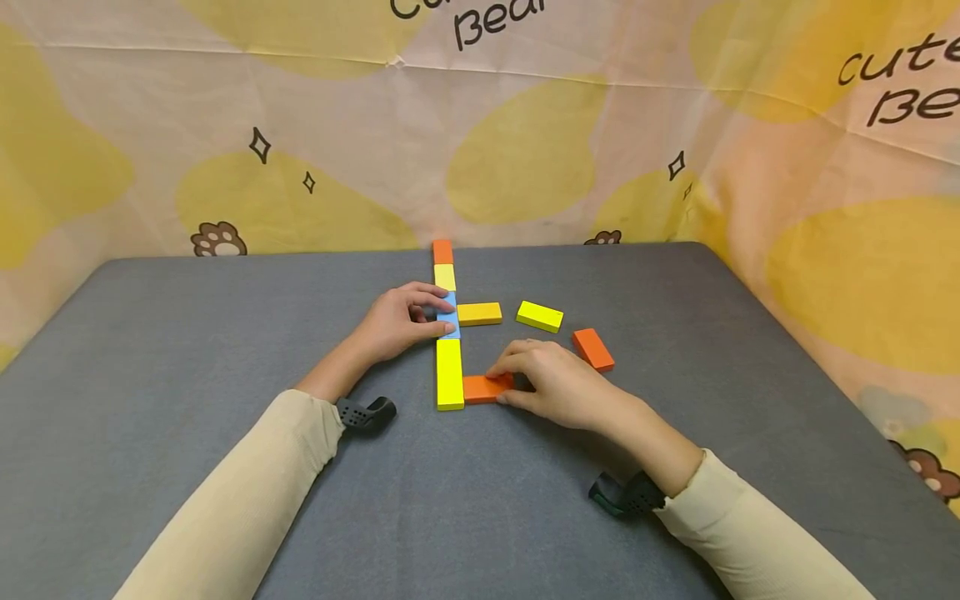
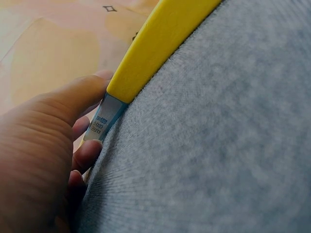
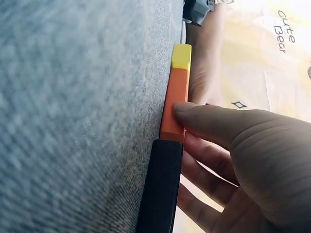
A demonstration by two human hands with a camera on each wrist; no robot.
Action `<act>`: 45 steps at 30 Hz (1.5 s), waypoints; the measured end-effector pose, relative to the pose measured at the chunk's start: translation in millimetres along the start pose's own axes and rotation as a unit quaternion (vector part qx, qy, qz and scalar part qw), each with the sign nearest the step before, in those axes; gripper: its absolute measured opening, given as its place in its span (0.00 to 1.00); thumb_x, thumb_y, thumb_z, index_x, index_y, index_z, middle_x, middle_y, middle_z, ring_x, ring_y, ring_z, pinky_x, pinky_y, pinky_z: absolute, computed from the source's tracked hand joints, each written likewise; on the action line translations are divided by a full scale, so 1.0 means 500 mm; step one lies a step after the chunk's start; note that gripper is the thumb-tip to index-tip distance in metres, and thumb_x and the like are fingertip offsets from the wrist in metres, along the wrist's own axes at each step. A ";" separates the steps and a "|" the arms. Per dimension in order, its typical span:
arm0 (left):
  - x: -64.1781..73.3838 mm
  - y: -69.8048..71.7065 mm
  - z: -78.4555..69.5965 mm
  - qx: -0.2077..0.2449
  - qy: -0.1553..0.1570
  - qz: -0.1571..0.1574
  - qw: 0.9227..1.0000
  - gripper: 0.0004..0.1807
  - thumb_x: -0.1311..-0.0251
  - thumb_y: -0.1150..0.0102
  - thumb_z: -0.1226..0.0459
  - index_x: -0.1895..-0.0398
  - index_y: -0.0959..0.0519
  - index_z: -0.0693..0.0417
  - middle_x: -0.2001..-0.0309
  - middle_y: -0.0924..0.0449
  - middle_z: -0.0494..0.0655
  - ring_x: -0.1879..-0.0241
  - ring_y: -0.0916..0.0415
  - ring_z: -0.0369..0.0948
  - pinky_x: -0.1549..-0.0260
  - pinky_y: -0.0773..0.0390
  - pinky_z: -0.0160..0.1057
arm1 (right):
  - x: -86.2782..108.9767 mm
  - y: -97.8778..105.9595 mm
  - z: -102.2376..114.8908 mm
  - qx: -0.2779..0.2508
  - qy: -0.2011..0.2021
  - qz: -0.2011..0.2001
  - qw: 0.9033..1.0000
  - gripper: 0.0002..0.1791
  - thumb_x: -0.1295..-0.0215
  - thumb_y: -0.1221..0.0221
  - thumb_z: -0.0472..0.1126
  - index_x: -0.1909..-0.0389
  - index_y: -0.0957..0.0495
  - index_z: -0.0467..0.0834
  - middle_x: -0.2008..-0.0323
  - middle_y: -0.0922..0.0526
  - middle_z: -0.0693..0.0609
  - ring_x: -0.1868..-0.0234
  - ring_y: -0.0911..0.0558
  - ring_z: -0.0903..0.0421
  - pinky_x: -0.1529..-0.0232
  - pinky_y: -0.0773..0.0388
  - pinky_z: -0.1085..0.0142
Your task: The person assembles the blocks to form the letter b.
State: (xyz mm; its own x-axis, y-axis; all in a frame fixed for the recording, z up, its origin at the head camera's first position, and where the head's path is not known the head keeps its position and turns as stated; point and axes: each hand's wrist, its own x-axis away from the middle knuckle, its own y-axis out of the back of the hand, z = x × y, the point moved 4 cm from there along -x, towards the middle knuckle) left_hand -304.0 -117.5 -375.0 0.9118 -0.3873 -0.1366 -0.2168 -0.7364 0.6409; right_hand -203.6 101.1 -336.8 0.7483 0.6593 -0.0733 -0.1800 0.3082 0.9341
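On the grey table, a line of wooden blocks runs away from me. My left hand [image 1: 401,323] holds the blue block [image 1: 448,317] in this line, its thumb and fingers covering much of it. Nearer me lies a long yellow block [image 1: 450,375], end against the blue one. An orange block [image 1: 482,389] extends to the right from its lower end. My right hand [image 1: 558,383] pinches this orange block, with the thumb [image 3: 194,114] on its near side. In the right wrist view, a black oblong piece [image 3: 163,179] stands by its outer end; my hand hides that spot in the head view.
A pale yellow block [image 1: 445,277] and another orange block [image 1: 442,252] top the line. Beside the blue block lies an amber block [image 1: 480,314]. Farther right are a loose yellow block [image 1: 540,316] and a loose orange block [image 1: 593,349]. A printed cloth [image 1: 517,150] hangs behind.
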 end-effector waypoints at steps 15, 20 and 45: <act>0.011 -0.002 0.002 -0.008 -0.032 0.119 0.992 0.44 0.54 0.20 0.53 0.30 0.27 0.39 0.20 0.51 0.44 0.46 0.31 0.46 0.42 0.31 0.48 | 0.004 0.000 0.003 0.006 0.001 0.015 1.000 0.17 0.36 0.31 0.43 0.46 0.14 0.49 0.52 0.15 0.55 0.48 0.18 0.56 0.44 0.20 0.59; 0.013 -0.006 -0.001 -0.026 -0.033 0.141 0.989 0.46 0.55 0.20 0.49 0.29 0.29 0.36 0.19 0.56 0.44 0.40 0.32 0.48 0.38 0.32 0.53 | 0.004 0.000 0.004 0.012 -0.001 0.016 1.000 0.16 0.36 0.31 0.43 0.47 0.14 0.49 0.52 0.15 0.55 0.49 0.18 0.56 0.45 0.20 0.59; 0.011 -0.007 -0.006 -0.034 -0.013 0.127 0.991 0.39 0.52 0.23 0.48 0.33 0.25 0.35 0.20 0.49 0.39 0.38 0.31 0.49 0.38 0.31 0.54 | 0.005 0.003 0.004 0.019 0.014 0.010 1.000 0.16 0.36 0.31 0.44 0.47 0.14 0.50 0.53 0.15 0.56 0.50 0.18 0.57 0.47 0.20 0.60</act>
State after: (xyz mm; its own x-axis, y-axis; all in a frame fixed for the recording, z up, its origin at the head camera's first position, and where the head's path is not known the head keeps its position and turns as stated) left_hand -297.2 -115.1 -375.7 0.8211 -0.5705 0.0173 -0.4137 -0.5739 0.7068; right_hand -200.9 101.8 -334.7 0.7261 0.6845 -0.0647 -0.1699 0.2698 0.9478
